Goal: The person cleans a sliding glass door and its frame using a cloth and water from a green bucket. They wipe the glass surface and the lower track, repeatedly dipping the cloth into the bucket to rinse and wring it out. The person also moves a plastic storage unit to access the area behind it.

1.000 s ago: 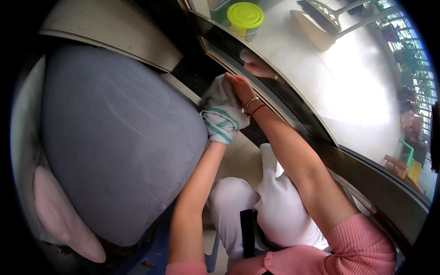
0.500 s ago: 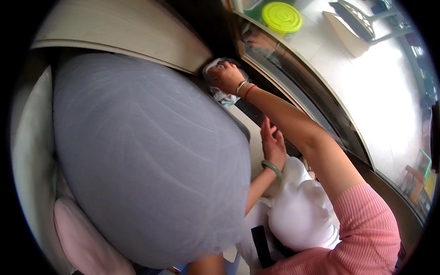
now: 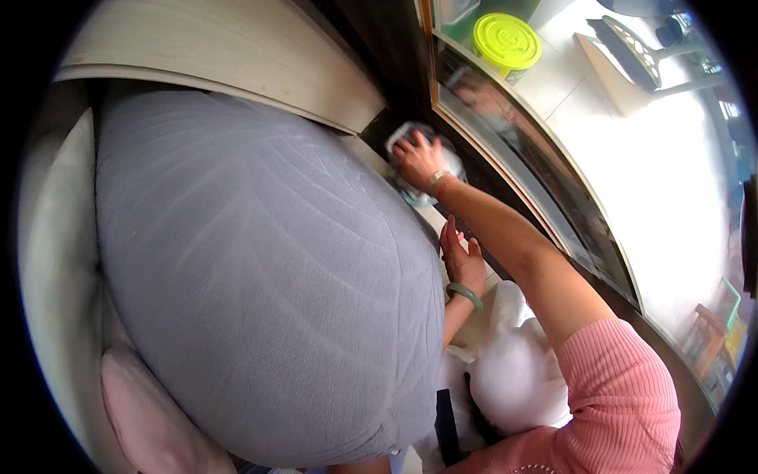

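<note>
Head cam: my right hand (image 3: 420,162) is on top of the white cloth (image 3: 452,158), fingers spread, just above centre frame by the glass door (image 3: 513,134). Can't tell if I'm pinching it or just pressing. Cloth's right under that palm, bunched and blurry, so no clear long axis. My left hand (image 3: 464,265) is lower down, farther off, empty, fingers loose beside the grey cushion (image 3: 268,268).

Yellow-lidded tub (image 3: 507,45) near cream dustpan (image 3: 616,85)

grey cushion (image 3: 260,276) left, glass panel (image 3: 513,142) right, narrow gap between
</note>
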A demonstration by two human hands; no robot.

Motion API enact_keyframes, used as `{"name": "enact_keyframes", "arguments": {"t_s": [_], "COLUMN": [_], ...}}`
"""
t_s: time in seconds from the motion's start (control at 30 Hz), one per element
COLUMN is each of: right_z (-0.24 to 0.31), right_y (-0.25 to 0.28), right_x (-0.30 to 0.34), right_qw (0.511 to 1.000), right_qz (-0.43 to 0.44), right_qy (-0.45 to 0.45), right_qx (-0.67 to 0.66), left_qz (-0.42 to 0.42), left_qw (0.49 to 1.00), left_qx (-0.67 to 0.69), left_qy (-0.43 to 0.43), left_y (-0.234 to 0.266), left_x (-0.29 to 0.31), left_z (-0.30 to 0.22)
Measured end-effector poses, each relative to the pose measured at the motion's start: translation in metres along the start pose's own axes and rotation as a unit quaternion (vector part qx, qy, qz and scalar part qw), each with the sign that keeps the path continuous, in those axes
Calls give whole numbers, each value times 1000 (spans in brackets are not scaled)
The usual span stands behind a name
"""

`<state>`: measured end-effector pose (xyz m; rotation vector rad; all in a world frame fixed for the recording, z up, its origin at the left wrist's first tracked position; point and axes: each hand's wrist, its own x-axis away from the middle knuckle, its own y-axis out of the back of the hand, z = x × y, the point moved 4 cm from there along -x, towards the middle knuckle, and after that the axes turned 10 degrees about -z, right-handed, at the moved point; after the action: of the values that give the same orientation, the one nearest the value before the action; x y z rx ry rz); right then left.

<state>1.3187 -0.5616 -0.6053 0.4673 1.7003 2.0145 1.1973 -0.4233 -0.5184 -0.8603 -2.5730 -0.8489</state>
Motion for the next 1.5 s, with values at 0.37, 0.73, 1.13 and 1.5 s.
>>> {"name": "enact_keyframes", "arguments": {"t_s": [0.37,0.73,1.13,1.5], "right_z": [-43,-20,-21,-2], "right_y": [10,30,13,17], "right_x": [-31,32,-45,-17], "right_qw": [984,994,983,992], "right_qz": [-155,74,-132,-77], "right_qy": [-72,-42,-129,2], "right_qx": [46,64,7,-100], "left_qz": [32,-16,27,43], "left_qw": [998,998,998,996], "left_qx": [49,14,13,77], "left_qy": [-17,-58,-59,-13], "left_y": [-32,-14,-24,-21], "left_x": [26,7,18,13], "left_z": [-6,10,-7,1]}}
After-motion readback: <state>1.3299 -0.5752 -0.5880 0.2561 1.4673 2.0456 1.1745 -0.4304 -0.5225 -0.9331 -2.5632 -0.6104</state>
